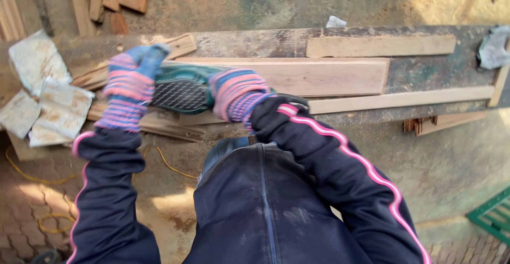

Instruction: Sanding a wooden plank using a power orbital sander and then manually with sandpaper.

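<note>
Holding a green power tool [183, 90] with a dark mesh side, both striped gloves wrap it: the left hand [127, 88] at 9 o'clock, the right hand [236, 94] at 3, fingers pressed tight around it. It sits over a pale plank [319, 76] on the long dusty desk [425, 67]. Crumpled grey sacks [45, 104] lie at 9 o'clock. A yellow cord [32, 178] curls on the brick floor [21, 227].

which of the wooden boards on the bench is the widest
The wide pale board in the middle of the bench, just beyond the right hand. The shorter plank behind it and the long strip in front are narrower.
</note>
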